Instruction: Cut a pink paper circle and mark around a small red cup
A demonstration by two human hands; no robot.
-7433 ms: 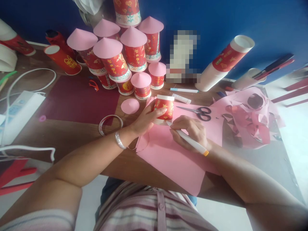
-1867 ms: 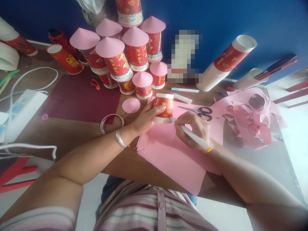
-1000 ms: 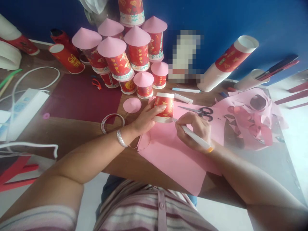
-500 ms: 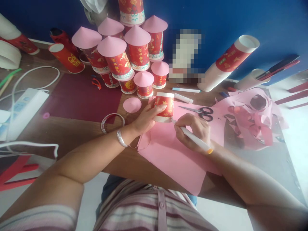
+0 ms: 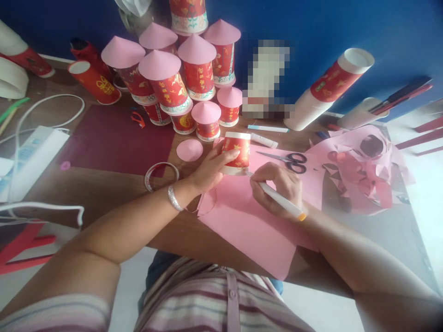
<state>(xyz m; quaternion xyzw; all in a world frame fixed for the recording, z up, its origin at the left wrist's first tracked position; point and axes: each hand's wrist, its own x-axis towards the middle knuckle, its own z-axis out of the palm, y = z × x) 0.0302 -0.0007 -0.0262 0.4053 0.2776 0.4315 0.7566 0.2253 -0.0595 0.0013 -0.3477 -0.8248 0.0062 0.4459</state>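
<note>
My left hand (image 5: pixel 211 167) is wrapped round a red paper cup (image 5: pixel 238 150) with gold print and white bands at top and bottom. Pinched in my right hand (image 5: pixel 277 188) is a white marker pen (image 5: pixel 282 201) with an orange end. Its tip meets the white band at the cup's lower right edge. Beneath both hands lie sheets of pink paper (image 5: pixel 258 230). Scissors (image 5: pixel 285 160) with dark handles rest on that paper, right of the cup. A small pink paper cone (image 5: pixel 189 150) sits just beyond my left hand.
Several red cups with pink cone roofs (image 5: pixel 159 69) are stacked at the back. Cut pink scraps (image 5: pixel 370 170) lie to the right. A roll of tape (image 5: pixel 148 177), a maroon sheet (image 5: pixel 114 147) and a white power strip (image 5: pixel 38 161) are on the left. A tall cup stack (image 5: pixel 311 108) leans by the wall.
Hardly anything differs. The view has shifted very slightly; both hands, the cup and the marker pen hold nearly the same positions.
</note>
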